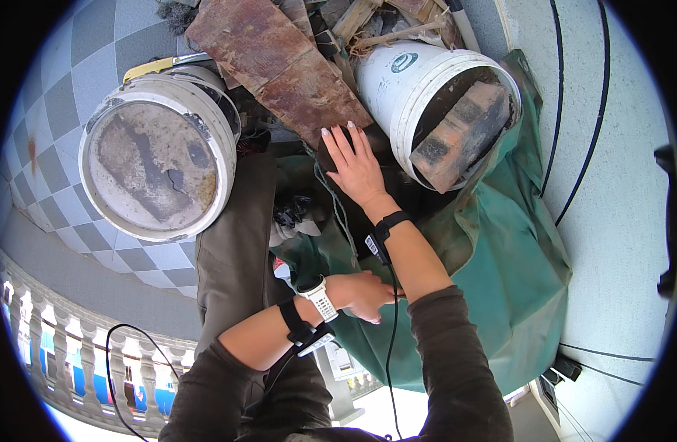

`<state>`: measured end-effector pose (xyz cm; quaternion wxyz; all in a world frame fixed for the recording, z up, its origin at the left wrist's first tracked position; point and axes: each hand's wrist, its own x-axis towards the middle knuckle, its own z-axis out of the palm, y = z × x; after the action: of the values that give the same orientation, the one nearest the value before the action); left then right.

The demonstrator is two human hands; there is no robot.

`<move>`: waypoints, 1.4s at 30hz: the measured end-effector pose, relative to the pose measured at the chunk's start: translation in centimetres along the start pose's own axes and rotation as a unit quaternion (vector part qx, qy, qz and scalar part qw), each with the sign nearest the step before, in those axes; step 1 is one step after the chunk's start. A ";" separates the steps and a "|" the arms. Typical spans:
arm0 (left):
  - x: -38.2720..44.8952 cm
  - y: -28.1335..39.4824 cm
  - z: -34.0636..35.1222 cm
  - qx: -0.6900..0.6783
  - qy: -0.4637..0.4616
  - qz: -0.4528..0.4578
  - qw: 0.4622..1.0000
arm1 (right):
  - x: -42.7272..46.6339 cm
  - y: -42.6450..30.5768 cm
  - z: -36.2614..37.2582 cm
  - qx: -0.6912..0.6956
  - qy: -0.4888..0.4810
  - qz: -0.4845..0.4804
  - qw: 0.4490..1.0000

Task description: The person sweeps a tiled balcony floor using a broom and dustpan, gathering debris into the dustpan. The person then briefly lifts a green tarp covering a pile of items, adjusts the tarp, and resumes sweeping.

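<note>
My right hand (356,167) lies palm down with fingers stretched out. Its fingertips meet the lower end of a reddish-brown stained board (294,72), over a dark object (328,156) mostly covered by the hand. Lower down, my left hand (361,297) is against a green tarpaulin (499,298), its fingers pointing right, partly behind my right forearm. Whether those fingers pinch the tarpaulin is hidden. A twisted greenish cord (334,199) hangs along the tarpaulin's dark opening, left of my right wrist.
A tilted white plastic bucket (396,83) holds a sooty brick-like block (463,135). Left stands another white bucket (222,185) with a crusted grey top; a yellow-handled saw (148,70) lies behind it. Broken wood (355,22) is piled beyond. A pale wall (609,248) rises right, a balustrade (84,353) left.
</note>
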<state>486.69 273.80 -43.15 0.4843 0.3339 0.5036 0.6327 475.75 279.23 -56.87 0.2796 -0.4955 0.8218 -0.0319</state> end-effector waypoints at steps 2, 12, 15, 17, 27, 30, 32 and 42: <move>0.0 -0.1 0.2 -0.007 -0.001 0.002 1.000 | -0.3 -0.5 -0.2 -0.005 -0.011 0.004 1.000; -0.4 -0.2 -0.1 -0.018 0.003 0.004 1.000 | -1.7 -2.5 1.5 -0.264 -0.222 -0.075 0.935; -0.6 -0.2 -0.1 -0.020 0.005 0.007 1.000 | -3.4 -3.3 2.1 -0.346 -0.493 -0.133 0.787; -0.6 -0.2 0.0 -0.021 0.002 0.006 1.000 | -4.0 -3.7 2.3 -0.271 -0.670 -0.015 0.691; -0.9 -0.7 -0.6 -0.028 0.032 0.018 0.999 | 0.2 -1.4 -3.2 0.043 -0.529 0.084 0.843; -0.9 -1.1 -1.0 -0.041 0.060 0.011 0.997 | -0.3 -0.9 -6.3 0.035 -0.468 0.073 0.880; -1.1 -1.2 -1.1 -0.036 0.123 0.012 0.992 | -1.3 -1.0 -9.1 0.032 -0.411 0.075 0.908; -3.6 -2.3 -5.0 -0.113 0.508 -0.122 0.845 | -11.5 2.3 -21.5 0.336 0.154 0.365 0.854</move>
<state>483.86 268.87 -46.43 0.2683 -0.1553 0.6406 0.7026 467.40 285.10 -34.62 0.2903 -0.0247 0.9152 -0.2783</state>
